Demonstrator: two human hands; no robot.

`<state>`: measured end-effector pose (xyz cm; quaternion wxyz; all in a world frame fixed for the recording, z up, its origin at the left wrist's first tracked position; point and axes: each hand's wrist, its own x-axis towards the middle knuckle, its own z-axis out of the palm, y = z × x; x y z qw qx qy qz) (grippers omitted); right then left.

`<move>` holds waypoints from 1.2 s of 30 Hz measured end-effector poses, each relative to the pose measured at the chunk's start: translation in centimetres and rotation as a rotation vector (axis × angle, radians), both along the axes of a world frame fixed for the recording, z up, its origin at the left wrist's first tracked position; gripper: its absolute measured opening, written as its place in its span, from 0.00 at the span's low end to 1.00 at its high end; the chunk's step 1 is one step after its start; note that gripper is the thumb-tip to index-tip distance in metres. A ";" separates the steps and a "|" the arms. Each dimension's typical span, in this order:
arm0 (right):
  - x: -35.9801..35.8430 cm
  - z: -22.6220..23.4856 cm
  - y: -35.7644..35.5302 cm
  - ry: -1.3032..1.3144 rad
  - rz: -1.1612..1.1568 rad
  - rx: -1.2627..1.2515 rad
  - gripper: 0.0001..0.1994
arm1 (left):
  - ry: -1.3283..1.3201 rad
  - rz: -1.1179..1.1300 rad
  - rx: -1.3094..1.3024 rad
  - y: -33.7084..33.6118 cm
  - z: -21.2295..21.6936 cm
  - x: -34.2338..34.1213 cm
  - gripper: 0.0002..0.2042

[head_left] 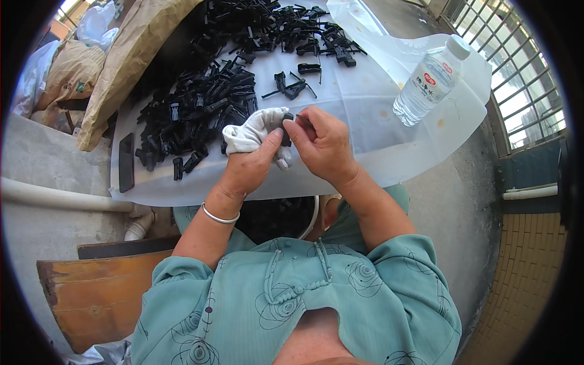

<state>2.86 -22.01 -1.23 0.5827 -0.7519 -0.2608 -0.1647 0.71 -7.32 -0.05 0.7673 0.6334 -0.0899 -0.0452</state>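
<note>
My left hand [251, 165], its fingers covered by a white cloth [248, 135] that looks like a glove, grips a small black plastic part [287, 129] above the table's near side. My right hand [325, 145] meets it from the right, thumb and fingers closed at the part's edge. Whether those fingers pinch the part itself or something tiny on it is hidden. To the left of my hands lies a heap of black plastic parts [210, 100]. Just beyond them are a loose black part with thin prongs [292, 89] and a single one [309, 68].
More black parts [274, 30] spread over the table's far side. A clear water bottle [429, 82] lies on the white plastic sheet [377, 152] at right. A dark flat rectangular object [126, 163] rests at the left edge, beside brown paper [125, 70]. Below the table sits a round container [316, 216].
</note>
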 end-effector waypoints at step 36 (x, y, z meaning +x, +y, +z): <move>1.4 -0.1 -1.1 0.192 0.249 -0.014 0.04 | 0.025 -0.037 0.222 1.3 1.5 -0.2 0.17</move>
